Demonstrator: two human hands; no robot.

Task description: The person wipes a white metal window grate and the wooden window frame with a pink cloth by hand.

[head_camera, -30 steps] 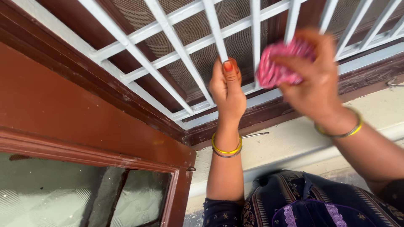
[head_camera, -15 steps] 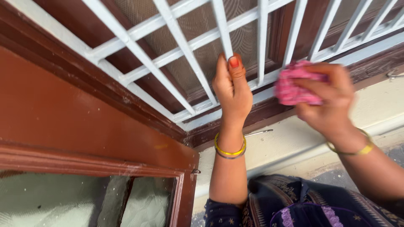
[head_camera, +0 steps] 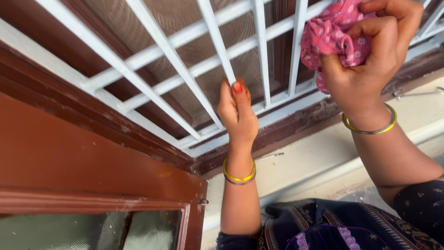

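Your left hand [head_camera: 237,115] is gripping a white bar of the window grille [head_camera: 175,60], while your right hand [head_camera: 370,60] has a pink cloth [head_camera: 330,34] bunched up against another bar.

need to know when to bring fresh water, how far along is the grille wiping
Done: nothing tells wiped bars from unwiped. In hand: the right hand presses a bunched pink cloth against a white bar of the window grille; the left hand grips another bar. Left: cannot tell.
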